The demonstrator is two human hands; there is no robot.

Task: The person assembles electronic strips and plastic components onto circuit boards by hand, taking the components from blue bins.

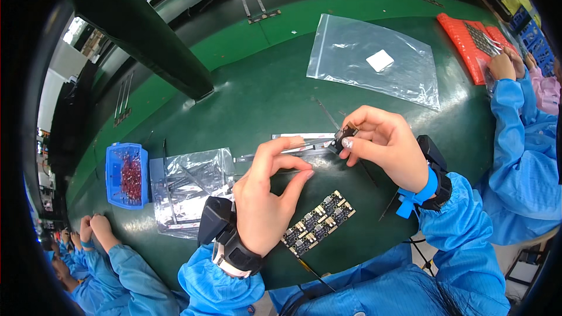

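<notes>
Between the thumb and fingers of my right hand (pixel 389 149) is a small dark circuit board (pixel 344 137), held up over the bench. My left hand (pixel 262 210) is just left of it, thumb and index finger brought close in a pinch. Whatever is in that pinch is too thin to make out. Thin metallic strips (pixel 313 146) run between the two hands, reaching toward the board. Below them, a panel of joined black circuit boards (pixel 319 222) with gold pads lies flat on the green bench (pixel 234 105).
At left sit a blue bin (pixel 110 178) of small red parts and a clear bag (pixel 219 167) holding strips. A larger clear bag (pixel 345 52) lies beyond my hands. Red bubble wrap (pixel 453 38) is at far right, near a co-worker's hands (pixel 506 65). A dark post (pixel 158 41) rises at back left.
</notes>
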